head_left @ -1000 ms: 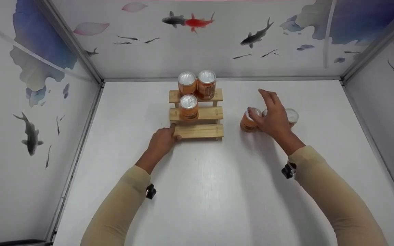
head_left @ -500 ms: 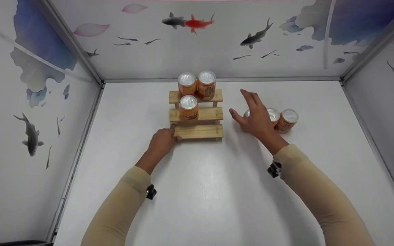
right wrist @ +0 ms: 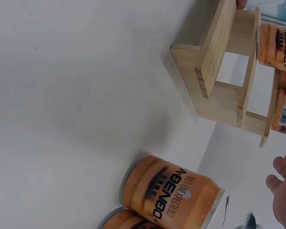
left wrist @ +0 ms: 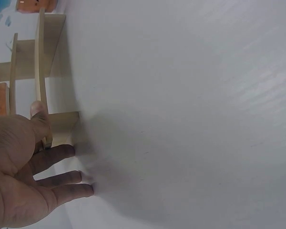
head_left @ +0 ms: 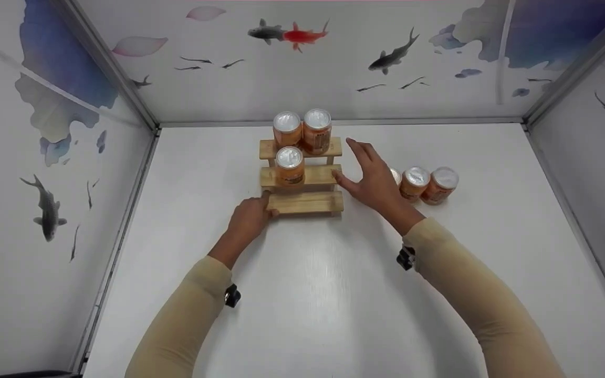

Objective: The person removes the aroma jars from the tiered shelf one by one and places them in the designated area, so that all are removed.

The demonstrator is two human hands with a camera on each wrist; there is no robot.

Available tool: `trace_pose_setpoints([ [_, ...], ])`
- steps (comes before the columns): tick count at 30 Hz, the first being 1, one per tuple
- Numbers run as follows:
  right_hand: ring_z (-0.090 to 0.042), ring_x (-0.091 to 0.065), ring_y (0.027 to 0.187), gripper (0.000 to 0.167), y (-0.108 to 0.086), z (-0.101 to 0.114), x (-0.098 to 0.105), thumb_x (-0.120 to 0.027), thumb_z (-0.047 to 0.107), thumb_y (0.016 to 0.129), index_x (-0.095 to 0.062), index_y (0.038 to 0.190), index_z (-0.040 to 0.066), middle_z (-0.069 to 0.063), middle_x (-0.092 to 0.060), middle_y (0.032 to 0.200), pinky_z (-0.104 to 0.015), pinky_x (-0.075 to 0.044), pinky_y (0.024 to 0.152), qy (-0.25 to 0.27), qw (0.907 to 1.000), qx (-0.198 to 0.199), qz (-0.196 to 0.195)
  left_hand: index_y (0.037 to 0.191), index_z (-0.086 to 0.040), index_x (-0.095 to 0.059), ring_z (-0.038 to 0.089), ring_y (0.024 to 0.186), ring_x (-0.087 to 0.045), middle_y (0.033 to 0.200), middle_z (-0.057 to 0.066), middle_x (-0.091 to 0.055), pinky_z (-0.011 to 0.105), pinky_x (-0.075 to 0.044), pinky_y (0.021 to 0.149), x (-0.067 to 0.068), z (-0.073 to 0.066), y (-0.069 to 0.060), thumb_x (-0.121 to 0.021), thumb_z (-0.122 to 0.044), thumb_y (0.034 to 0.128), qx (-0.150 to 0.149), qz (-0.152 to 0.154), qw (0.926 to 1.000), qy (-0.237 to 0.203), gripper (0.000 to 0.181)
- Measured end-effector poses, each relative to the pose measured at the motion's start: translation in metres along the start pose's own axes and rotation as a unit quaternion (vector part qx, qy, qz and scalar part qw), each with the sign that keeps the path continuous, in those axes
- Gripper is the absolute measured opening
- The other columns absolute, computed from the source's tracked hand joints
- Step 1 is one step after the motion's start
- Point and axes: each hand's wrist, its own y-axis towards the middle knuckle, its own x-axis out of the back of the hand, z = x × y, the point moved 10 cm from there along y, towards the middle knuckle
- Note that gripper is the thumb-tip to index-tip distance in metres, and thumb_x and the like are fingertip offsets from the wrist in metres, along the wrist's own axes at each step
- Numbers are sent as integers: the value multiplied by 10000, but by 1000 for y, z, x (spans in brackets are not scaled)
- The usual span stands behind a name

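Note:
A three-step wooden rack (head_left: pixel 305 202) stands near the back of the white table. Two orange cans with silver lids, a left can (head_left: pixel 288 135) and a right can (head_left: pixel 317 137), sit on its top step; one more can (head_left: pixel 290 172) is on the middle step. My left hand (head_left: pixel 250 218) pinches the left end of the bottom step, thumb (left wrist: pixel 38 110) over the board. My right hand (head_left: pixel 377 184) is spread beside the rack's right end, holding nothing; in the right wrist view, its fingers (right wrist: pixel 276 174) are apart from the rack.
Right of my right hand, three more orange cans stand in a row: an outer can (head_left: pixel 439 188), a middle can (head_left: pixel 414 185) and one partly hidden by the hand. Walls (head_left: pixel 334 100) printed with fish enclose the table at the back and sides.
My right hand has moved left, from above the row of cans to beside the rack, uncovering the outer cans. My left hand, the rack and the cans have stayed put.

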Motion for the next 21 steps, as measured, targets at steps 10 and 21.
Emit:
trace_pose_setpoints([
  [10, -421, -654, 1367, 785, 8, 21, -17, -742, 461, 1062, -440, 1679, 81, -197, -572, 1555, -592, -564, 1098, 179, 9994, 151, 235, 1629, -20, -515, 393, 1193, -751, 1287, 252, -776, 530, -598, 979, 1, 1, 2, -671, -401, 1109, -119, -147, 9998, 40, 662],
  [21, -414, -667, 1341, 816, 13, 43, -38, -763, 443, 1055, -395, 1709, 122, -191, -556, 1570, -589, -579, 1068, 181, 9981, 284, 523, 1632, -43, -519, 379, 1194, -755, 1298, 240, -777, 532, -604, 975, 3, -1, -1, -692, -364, 1105, -45, -150, 9999, -50, 641],
])
